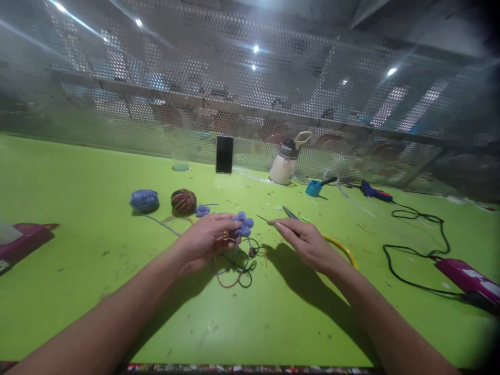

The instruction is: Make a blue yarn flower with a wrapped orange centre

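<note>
1. Blue flower [244,224] is held above the counter [78,312], pinched between the left hand's [209,234] thumb and fingers.
2. A thin tool [262,219] is grasped by the right hand's [307,242] fingers, its tip apart from the flower.
3. The petalled shape is judged largely done.
4. Tangled yarn [242,271] is seen below, apparently left untidied; whether it is attached cannot be told.
5. A second flower [202,210] is laid beside the multicoloured ball [183,201].
</note>
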A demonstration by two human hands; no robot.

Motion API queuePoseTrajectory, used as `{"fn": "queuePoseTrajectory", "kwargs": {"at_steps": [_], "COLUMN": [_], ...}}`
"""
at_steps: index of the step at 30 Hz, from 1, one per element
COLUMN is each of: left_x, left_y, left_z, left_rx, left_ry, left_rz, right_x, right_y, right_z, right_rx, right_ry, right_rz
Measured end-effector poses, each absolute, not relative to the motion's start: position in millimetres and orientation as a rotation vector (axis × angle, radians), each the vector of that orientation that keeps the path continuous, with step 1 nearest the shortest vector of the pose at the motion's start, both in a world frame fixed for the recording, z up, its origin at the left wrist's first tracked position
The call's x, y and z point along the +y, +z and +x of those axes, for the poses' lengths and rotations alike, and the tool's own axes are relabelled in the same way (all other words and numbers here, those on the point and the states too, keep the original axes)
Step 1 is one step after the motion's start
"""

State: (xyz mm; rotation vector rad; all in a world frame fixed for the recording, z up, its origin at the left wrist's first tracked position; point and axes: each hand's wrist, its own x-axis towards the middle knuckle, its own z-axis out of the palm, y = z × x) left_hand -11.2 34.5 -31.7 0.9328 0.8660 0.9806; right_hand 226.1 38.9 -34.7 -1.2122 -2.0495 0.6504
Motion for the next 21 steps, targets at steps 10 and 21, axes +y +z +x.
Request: {"fn": "queuePoseTrajectory", "kwargs": {"at_steps": [10,21], "left_x": [27.6,20.8], "left_y": [-30.5,-24.8], "left_z": [-7.4,-6.7], "left_rx": [0.773,0.728], "left_ry": [0.803,0.791], "left_rz": [1.084,1.089], "right_x": [34.6,31.6], "right_y": [-30.4,-28.2], "right_z": [226.3,227.9], "right_rx": [-2.208,-2.145], "right_ry": [0.622,0.672], "right_rz": [-1.019,-0.966]}}
